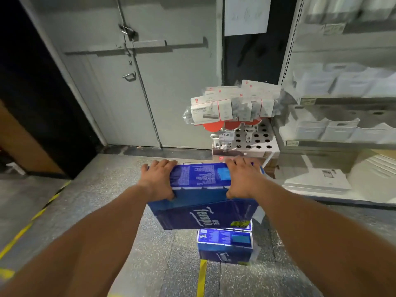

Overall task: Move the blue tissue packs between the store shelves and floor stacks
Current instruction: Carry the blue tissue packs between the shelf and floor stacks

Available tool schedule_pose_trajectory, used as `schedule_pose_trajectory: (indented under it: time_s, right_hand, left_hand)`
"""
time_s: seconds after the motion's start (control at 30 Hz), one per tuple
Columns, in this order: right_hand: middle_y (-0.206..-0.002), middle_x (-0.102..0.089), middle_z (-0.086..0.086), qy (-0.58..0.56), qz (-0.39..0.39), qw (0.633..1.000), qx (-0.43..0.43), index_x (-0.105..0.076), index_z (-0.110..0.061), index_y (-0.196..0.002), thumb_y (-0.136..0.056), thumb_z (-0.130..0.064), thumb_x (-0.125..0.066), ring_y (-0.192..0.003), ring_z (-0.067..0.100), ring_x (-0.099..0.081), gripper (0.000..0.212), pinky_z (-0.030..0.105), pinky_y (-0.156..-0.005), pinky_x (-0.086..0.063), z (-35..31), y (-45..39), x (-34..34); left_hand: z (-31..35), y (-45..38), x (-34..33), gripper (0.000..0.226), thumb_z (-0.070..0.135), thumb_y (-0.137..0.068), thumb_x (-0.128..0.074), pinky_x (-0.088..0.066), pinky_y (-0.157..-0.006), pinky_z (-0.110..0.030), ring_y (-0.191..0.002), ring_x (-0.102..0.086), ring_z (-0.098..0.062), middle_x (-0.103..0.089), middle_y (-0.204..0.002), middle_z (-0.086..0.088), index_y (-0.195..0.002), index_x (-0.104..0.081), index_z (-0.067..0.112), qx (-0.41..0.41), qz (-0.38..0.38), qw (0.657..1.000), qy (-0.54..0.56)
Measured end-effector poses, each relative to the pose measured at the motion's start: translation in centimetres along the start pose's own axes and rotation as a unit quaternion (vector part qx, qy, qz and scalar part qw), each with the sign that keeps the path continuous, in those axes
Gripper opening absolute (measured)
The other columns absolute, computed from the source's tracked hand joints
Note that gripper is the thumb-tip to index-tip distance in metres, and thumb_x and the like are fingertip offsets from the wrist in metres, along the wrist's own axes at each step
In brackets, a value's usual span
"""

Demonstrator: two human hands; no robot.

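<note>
1. My left hand (159, 179) and right hand (243, 177) grip blue tissue pack (201, 196) by its ends, held mid-air at centre.
2. Floor stack (225, 246) sits at 6 o'clock, just below held pack.
3. Shelves (342, 99) at 2 o'clock.

Left hand (159, 179), right hand (244, 177); fingers curled

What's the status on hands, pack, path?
Left hand and right hand grip the ends of the blue plastic-wrapped tissue pack. Pack held above the floor stack of blue packs. Nothing between them.
</note>
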State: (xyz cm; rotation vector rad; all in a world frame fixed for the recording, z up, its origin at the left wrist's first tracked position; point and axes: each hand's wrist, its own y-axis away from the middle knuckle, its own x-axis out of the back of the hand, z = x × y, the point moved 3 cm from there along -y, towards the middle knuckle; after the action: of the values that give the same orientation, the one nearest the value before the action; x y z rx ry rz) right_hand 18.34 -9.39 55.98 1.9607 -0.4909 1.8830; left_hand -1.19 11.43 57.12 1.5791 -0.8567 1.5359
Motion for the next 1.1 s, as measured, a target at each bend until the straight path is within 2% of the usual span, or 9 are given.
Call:
schedule_pose_trajectory:
  time_s: [0.13,0.4,0.7,1.1]
  right_hand:
    - [-0.149,-0.03,0.011,-0.012,0.009,0.999,0.032,-0.015,-0.025,-0.15,-0.061,-0.063,-0.074,-0.14,0.032,-0.027,0.114,0.061,-0.116,-0.014,-1.5,-2.4,2.4]
    - [-0.145,-0.033,0.009,-0.022,0.008,0.989,0.144,-0.017,-0.027,-0.148,-0.06,-0.06,-0.075,-0.137,0.031,-0.029,0.11,0.058,-0.116,-0.012,-7.5,-9.5,5.2]
    - [-0.145,-0.033,0.007,-0.014,-0.001,0.971,0.24,-0.02,-0.029,-0.148,-0.057,-0.063,-0.077,-0.136,0.029,-0.031,0.113,0.055,-0.115,-0.021,-22.8,-19.0,4.9]
    - [-0.139,-0.038,0.005,-0.023,-0.011,0.943,0.331,-0.026,-0.03,-0.142,-0.063,-0.061,-0.081,-0.133,0.025,-0.036,0.101,0.052,-0.113,-0.027,-44.3,-32.2,5.9]
  left_hand:
    - [-1.8,0.4,2.8,0.115,0.058,-0.058,-0.083,-0.017,-0.117,-0.057,-0.139,-0.032,-0.025,-0.037,-0.15,0.005,-0.152,-0.022,0.034,0.034,0.017,0.999,-0.008]
    - [-7.7,3.6,4.7,0.113,0.058,-0.062,-0.082,-0.014,-0.117,-0.055,-0.139,-0.029,-0.024,-0.035,-0.151,0.006,-0.154,-0.021,0.035,0.142,0.029,0.989,0.021]
    - [-22.0,8.3,4.3,0.115,0.064,-0.053,-0.083,-0.021,-0.114,-0.052,-0.132,-0.036,-0.022,-0.041,-0.145,0.007,-0.15,-0.026,0.039,0.259,0.043,0.965,0.007]
    - [-43.3,11.5,4.7,0.119,0.069,-0.036,-0.077,-0.029,-0.104,-0.049,-0.116,-0.04,-0.02,-0.045,-0.127,0.01,-0.142,-0.029,0.042,0.351,0.037,0.936,0.006]
